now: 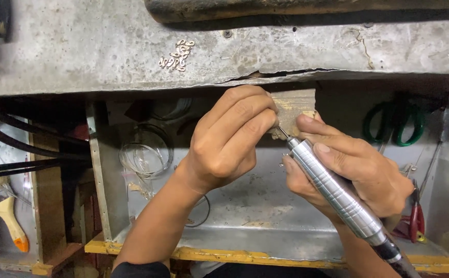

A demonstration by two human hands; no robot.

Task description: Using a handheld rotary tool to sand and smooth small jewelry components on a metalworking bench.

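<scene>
My right hand [361, 170] grips a silver rotary tool handpiece [337, 193] like a pen, its thin bit pointing up and left. The bit tip meets my left hand [229, 139], whose fingertips are pinched together against a worn wooden bench peg [296, 105]. Whatever small piece the left fingers pinch is hidden by them. Both hands work just under the front edge of a scarred grey metal benchtop [106, 62].
A small cluster of silver-coloured ring-shaped parts [177, 54] lies on the benchtop. Below the hands is a metal catch tray [255, 216] with coiled wire [144, 154]. Green-handled scissors [394, 123] and red-handled pliers [416, 219] sit right; a paintbrush [8, 216] at left.
</scene>
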